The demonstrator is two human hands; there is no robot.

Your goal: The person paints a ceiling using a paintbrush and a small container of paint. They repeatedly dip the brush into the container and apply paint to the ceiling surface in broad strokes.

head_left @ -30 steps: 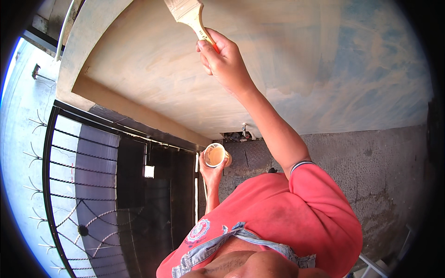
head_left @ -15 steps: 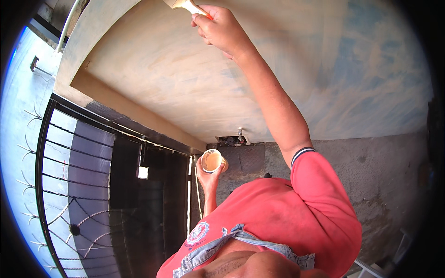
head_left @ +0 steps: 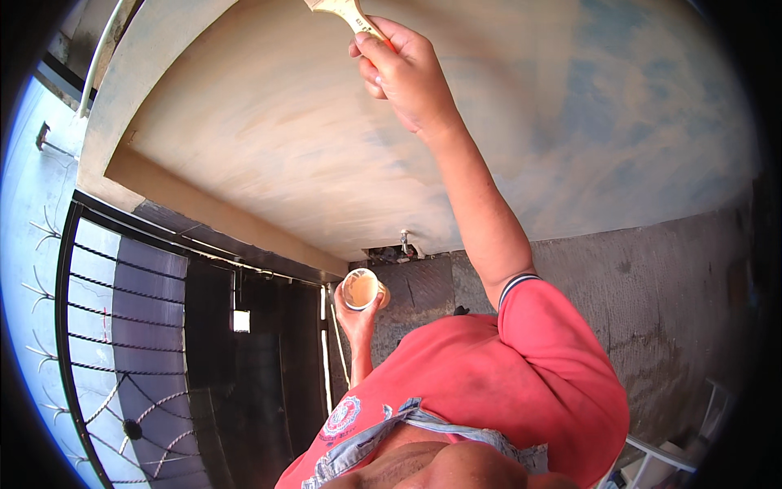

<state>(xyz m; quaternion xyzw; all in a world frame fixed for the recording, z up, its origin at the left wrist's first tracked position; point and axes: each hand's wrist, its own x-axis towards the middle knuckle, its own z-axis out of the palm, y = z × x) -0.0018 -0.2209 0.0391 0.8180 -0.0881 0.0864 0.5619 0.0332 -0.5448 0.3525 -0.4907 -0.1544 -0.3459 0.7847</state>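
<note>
My right hand [head_left: 407, 77] is raised and closed round the pale wooden handle of a flat paintbrush [head_left: 350, 11]. The brush's bristles run out of view at the top edge. Behind it spreads a wall [head_left: 269, 122] with streaky beige paint over patchy blue. Lower down, my left hand [head_left: 357, 319] is wrapped round a cup [head_left: 360, 288] of peach-beige paint. The cup's open mouth faces up, and its rim looks smeared with paint. Brush and cup are well apart.
A metal tap [head_left: 404, 240] juts from the wall's foot over a dark recess. To the left stands a black metal gate [head_left: 65, 326] with twisted bars. Grey paving [head_left: 635, 285] lies below the wall. A white metal frame [head_left: 660, 452] shows at the lower right.
My right hand and the brush have come slightly down and to the right in view. The cup sits a little further left, and the whole scene has shifted slightly. Both grips stay the same.
</note>
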